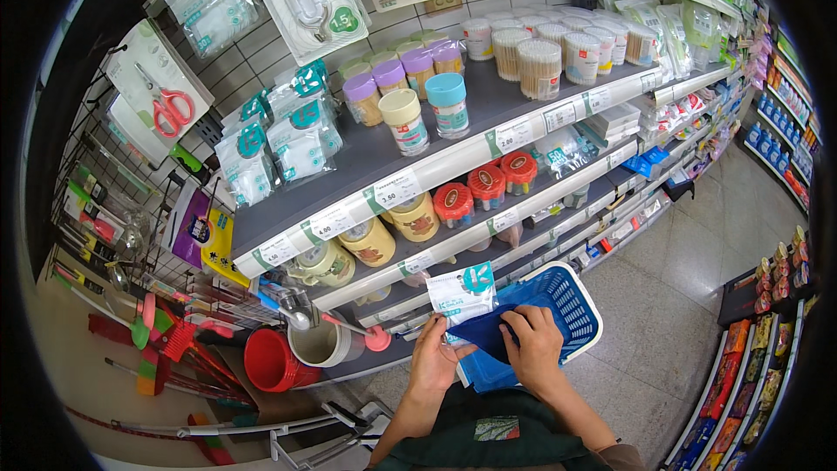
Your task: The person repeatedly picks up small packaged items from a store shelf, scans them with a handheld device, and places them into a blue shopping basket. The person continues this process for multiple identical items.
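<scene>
My left hand (437,356) grips the lower left edge of a white and teal plastic packet (461,294). A dark blue cloth (487,333) is in my right hand (533,347), lying across the lower part of the packet. Part of the packet is hidden by the cloth and my fingers. Below and behind both hands is a blue plastic shopping basket (569,301) with a white rim. Similar white and teal packets (304,137) stand in rows on the top shelf to the left.
Ahead runs the grey store shelf (484,121), holding toothpick jars (403,121), cotton swab tubs (539,69), yellow mugs (367,242) and red-lidded jars (487,186). Red buckets (271,360) and long-handled tools are at lower left. A snack rack (726,373) stands right, beyond the tiled floor (654,314).
</scene>
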